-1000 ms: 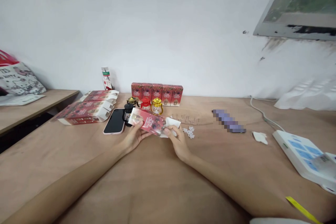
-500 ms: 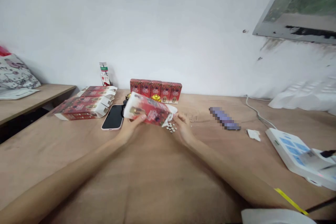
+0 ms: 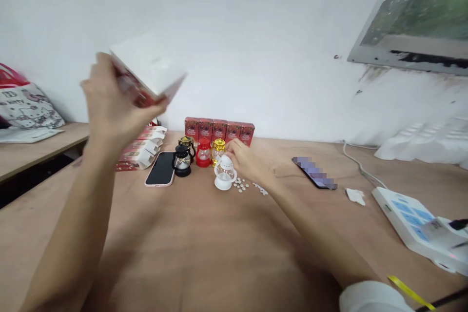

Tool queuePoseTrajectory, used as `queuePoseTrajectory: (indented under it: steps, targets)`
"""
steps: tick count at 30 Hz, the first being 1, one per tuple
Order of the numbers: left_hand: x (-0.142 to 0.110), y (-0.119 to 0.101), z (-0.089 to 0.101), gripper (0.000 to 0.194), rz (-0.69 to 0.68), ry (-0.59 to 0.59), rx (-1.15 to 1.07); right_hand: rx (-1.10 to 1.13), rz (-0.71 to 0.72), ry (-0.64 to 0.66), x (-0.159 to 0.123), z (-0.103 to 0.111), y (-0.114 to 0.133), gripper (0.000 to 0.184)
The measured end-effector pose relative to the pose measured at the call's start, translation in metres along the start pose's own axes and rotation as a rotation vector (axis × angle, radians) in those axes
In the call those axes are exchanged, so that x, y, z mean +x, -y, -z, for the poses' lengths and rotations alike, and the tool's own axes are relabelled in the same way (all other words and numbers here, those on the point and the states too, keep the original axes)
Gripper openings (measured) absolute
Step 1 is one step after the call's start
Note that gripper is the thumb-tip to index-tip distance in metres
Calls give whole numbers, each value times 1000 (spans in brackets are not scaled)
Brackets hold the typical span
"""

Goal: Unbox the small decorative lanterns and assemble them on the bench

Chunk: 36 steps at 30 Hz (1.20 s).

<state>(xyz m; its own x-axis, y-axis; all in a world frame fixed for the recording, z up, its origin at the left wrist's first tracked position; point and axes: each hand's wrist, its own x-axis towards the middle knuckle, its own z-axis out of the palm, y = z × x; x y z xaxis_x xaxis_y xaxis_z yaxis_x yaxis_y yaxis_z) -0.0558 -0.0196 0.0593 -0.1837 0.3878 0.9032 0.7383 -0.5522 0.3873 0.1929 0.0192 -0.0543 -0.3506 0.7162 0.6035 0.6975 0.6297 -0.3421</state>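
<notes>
My left hand [image 3: 109,107] is raised high at the left and grips a red and white carton [image 3: 149,75], blurred by motion. My right hand [image 3: 246,161] rests on the wooden table [image 3: 219,243] and touches a small white lantern [image 3: 224,173] with its fingers curled round it. Black [image 3: 182,161], red [image 3: 203,152] and gold [image 3: 218,148] toy lanterns stand just behind it. Small white round pieces [image 3: 243,186] lie scattered beside the white lantern.
A row of red boxes [image 3: 219,130] stands against the wall. Flat unfolded cartons [image 3: 141,148] and a phone [image 3: 161,168] lie at the left, a second phone [image 3: 314,173] at the right. A white box [image 3: 417,222] and a cable [image 3: 356,161] sit far right.
My left hand lifted the carton from the table up and to the left. The white lantern came out and now stands on the table under my right hand.
</notes>
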Motion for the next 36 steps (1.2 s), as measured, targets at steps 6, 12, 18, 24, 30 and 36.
queuePoseTrajectory:
  steps: [6, 12, 18, 24, 30, 36]
  targets:
    - [-33, 6, -48, 60, -368, 369, 198, -120, -24, 115, -2, -2, 1, 14]
    - [-56, 4, -74, 56, -493, 417, 273, 116, -15, -113, -3, 16, 7, 13]
    - [-59, -3, -68, 53, -560, 365, 363, 416, -95, -292, -5, 34, 30, 17]
    - [-61, -8, -66, 51, -555, 425, 405, 591, -194, -193, -5, 33, 36, 32]
    - [-60, -17, -63, 49, -467, 561, 413, 551, -308, -65, -8, 39, 40, 33]
    - [-55, -22, -54, 43, -479, 480, 460, 536, -183, -76, -10, 43, 38, 13]
